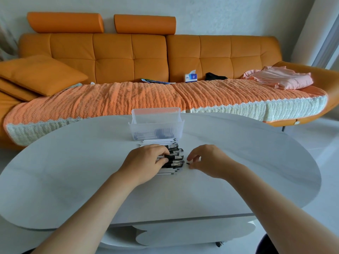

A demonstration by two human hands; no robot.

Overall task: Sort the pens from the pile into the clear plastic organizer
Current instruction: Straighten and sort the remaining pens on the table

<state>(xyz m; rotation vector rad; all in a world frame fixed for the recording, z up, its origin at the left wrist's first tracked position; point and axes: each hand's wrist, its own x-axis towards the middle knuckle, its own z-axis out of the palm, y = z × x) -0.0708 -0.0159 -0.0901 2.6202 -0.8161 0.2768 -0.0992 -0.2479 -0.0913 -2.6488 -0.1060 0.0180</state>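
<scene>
Frame centre: L hand (145,162) grips pen pile (174,158) on white table (73,171). R hand (209,160) curled at pile's right edge; hold unclear. Clear organizer (156,123) just behind pile, nr table's far edge, pens inside. Broad tabletop spreads both sides.

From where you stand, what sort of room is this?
Most likely a home living room: a long orange sofa with cushions, a tissue box and folded pink clothes lying on it, and a white table in front.
</scene>
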